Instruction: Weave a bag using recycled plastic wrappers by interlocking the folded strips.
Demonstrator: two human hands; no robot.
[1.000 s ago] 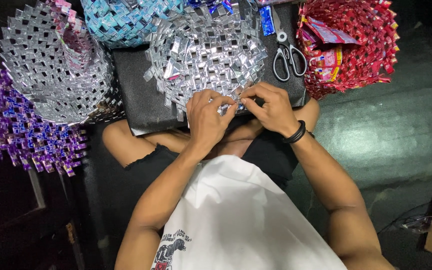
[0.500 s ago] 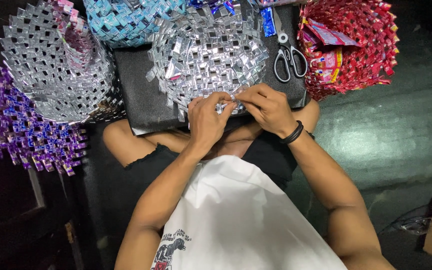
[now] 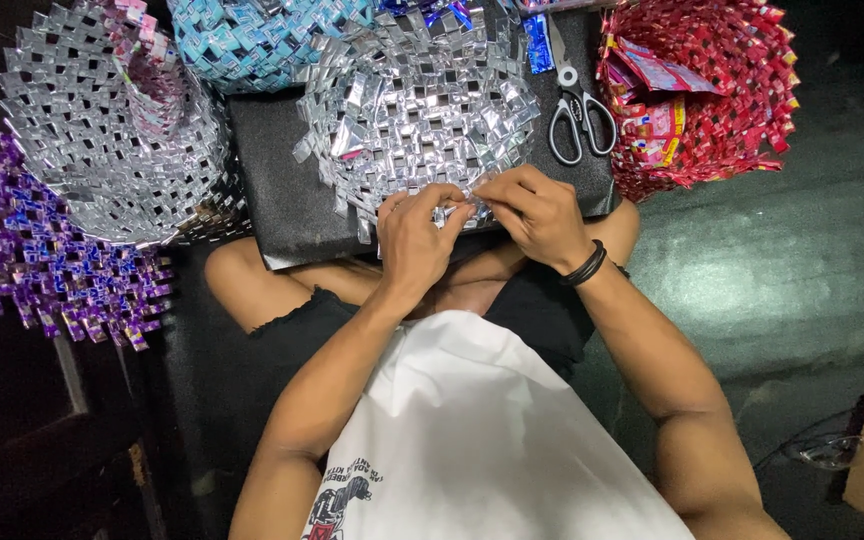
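Silver woven piece (image 3: 417,105), round and dome-like, made of folded foil strips in a checker weave, is lying on the black board (image 3: 272,190), covering its middle and reaching over the far edge. Loose strip ends are sticking out around its rim. Its near rim is sitting at the board's near edge.

Left hand (image 3: 414,238) and right hand (image 3: 537,212) pinch the silver woven basket (image 3: 417,100) rim.
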